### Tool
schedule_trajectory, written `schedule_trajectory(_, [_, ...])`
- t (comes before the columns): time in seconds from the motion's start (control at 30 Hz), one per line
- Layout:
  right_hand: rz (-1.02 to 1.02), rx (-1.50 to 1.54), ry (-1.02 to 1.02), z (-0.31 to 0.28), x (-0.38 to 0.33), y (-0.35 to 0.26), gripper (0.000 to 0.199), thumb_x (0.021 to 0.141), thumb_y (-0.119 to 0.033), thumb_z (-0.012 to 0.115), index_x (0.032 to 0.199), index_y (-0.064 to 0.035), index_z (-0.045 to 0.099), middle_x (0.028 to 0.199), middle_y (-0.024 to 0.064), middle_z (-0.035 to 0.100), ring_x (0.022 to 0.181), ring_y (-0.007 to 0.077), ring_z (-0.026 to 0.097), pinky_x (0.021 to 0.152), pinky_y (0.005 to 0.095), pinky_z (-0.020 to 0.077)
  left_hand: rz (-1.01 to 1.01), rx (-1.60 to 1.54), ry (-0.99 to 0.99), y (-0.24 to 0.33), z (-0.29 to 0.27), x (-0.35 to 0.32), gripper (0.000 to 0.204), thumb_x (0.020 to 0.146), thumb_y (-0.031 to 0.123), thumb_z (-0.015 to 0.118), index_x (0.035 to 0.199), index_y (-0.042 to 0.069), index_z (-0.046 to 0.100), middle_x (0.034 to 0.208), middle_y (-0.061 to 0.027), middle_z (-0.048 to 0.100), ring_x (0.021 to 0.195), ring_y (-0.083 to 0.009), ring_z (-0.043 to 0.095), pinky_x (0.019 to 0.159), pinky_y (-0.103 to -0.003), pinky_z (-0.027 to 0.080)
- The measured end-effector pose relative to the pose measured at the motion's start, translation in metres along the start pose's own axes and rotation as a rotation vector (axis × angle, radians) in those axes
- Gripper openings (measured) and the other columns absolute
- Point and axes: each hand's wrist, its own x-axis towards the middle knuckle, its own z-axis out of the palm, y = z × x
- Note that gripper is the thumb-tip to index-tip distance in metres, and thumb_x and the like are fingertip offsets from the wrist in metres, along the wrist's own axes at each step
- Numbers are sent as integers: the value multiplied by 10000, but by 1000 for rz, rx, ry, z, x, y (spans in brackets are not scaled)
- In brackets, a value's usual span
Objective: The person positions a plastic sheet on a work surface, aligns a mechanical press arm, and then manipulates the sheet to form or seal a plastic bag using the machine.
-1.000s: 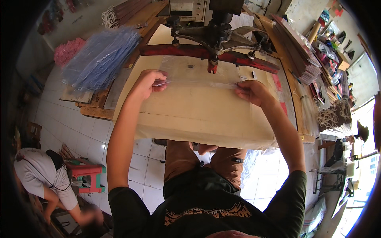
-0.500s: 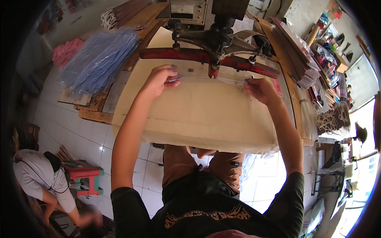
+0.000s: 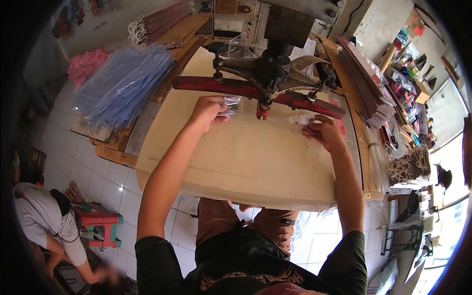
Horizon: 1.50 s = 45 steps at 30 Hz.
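Clear plastic sheeting (image 3: 301, 119) spans the gap between my two hands, just in front of a machine's red bar (image 3: 216, 86). My left hand (image 3: 207, 112) is closed, with shiny folds of the plastic pinched between thumb and fingers. On the other side, my right hand (image 3: 325, 132) pinches the bunched, whitish end of the same piece, its fingers curled. Under both hands lies a cream-coloured sheet (image 3: 246, 162) covering the worktable. How much plastic lies flat between my hands is hard to make out, as it is see-through.
A pile of bluish clear plastic sleeves (image 3: 123, 86) rests on the left, beside a pink bundle (image 3: 86, 66). Brown stacked pieces (image 3: 361, 81) and white cords (image 3: 405, 167) line the right. A person (image 3: 46, 216) bends near a red-green stool (image 3: 101, 223) at lower left.
The whole view has shifted, so the table and machine sit lower. The plastic looks more bunched at both hands, with larger folds showing past my left fingers. Both hands keep their hold.
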Motion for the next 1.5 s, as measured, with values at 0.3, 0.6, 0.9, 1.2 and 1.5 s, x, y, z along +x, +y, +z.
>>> schedule_trajectory(0.3, [-20, 115, -8, -10, 10, 9, 329, 964, -16, 610, 1290, 3, 573, 979, 108, 697, 810, 227, 740, 669, 350, 644, 31, -56, 19, 3, 4, -13, 245, 957, -1, 634, 1181, -51, 720, 966, -125, 720, 761, -208, 703, 642, -305, 631])
schedule_trajectory(0.6, [-69, 151, 37, 6, 8, 11, 220, 995, -62, 626, 1212, -41, 599, 947, 87, 707, 726, 166, 689, 607, 304, 592, 134, -62, 33, -8, 6, -3, 215, 986, 69, 652, 1174, -2, 728, 939, -92, 735, 712, -171, 689, 582, -290, 576])
schedule_trajectory(0.9, [-119, 33, 129, 13, 10, 5, 203, 971, -5, 647, 1171, -26, 676, 930, 61, 705, 553, 93, 487, 482, 249, 392, 82, 107, 209, -7, 23, 20, 163, 1013, 156, 667, 1101, 36, 733, 946, -66, 738, 747, -153, 705, 539, -295, 541])
schedule_trajectory(1.2, [-78, 248, 162, 10, 25, 12, 290, 1008, 80, 496, 1240, -17, 639, 1043, 114, 683, 823, 232, 715, 730, 362, 658, 7, 50, 384, -2, 46, 28, 101, 971, 153, 721, 987, 54, 714, 942, -60, 748, 743, -169, 713, 557, -331, 559])
schedule_trajectory(1.5, [-119, 375, 166, 23, 34, 12, 423, 991, 128, 388, 1347, -58, 521, 1203, 149, 635, 1008, 285, 704, 881, 409, 665, 173, 49, 586, -12, 59, 35, 144, 907, 128, 693, 920, -3, 751, 876, -169, 766, 742, -311, 762, 562, -434, 589])
